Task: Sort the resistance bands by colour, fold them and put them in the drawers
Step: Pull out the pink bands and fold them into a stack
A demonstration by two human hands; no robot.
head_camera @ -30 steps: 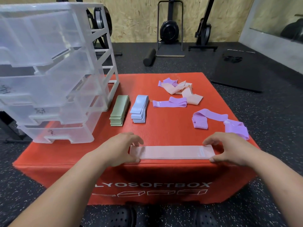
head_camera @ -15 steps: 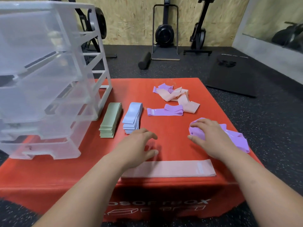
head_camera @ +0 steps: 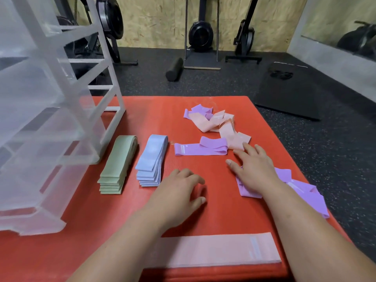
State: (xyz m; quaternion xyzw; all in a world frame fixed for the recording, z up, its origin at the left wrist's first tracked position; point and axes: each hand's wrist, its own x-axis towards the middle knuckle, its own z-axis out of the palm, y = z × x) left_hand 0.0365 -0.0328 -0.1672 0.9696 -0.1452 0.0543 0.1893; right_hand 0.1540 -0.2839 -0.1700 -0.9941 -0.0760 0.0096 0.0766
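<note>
— Four colours on the box, is it? What's the room like?

— Yes, four. I'm at a red padded box (head_camera: pixel 203 110) on a speckled black rubber floor (head_camera: pixel 335 151). There's a chipboard wall (head_camera: pixel 158 21) at the back with exercise machines (head_camera: pixel 200 33) against it. A black foam roller (head_camera: pixel 174 69) and a dark mat (head_camera: pixel 289 94) lie on the floor. The clear plastic drawer unit (head_camera: pixel 50 119) stands on the left side of the box.

— And the bands?

— The green stack (head_camera: pixel 118 163) and the blue stack (head_camera: pixel 151 161) sit side by side just right of the drawers. Both are folded, with the long axis running away from me and tipping a little right at the far end. A pink band (head_camera: pixel 213 249) lies flat along the near edge, long axis left to right, its pale label toward the right end. A flat purple band (head_camera: pixel 200 148) in the middle of the box also runs left to right, label at its left end. Beyond it is a loose tangle of pink and purple bands (head_camera: pixel 215 123).

— Your hands?

— My left hand (head_camera: pixel 179 192) is over bare red just right of the blue stack, fingers loosely curled, holding nothing. My right hand (head_camera: pixel 254 169) lies over a crumpled purple band (head_camera: pixel 301 192), fingers spread and nearly straight, gripping nothing. That band trails toward the near right corner. My fingertips reach the edge of the tangle, and I can't tell whether they touch it.
</note>
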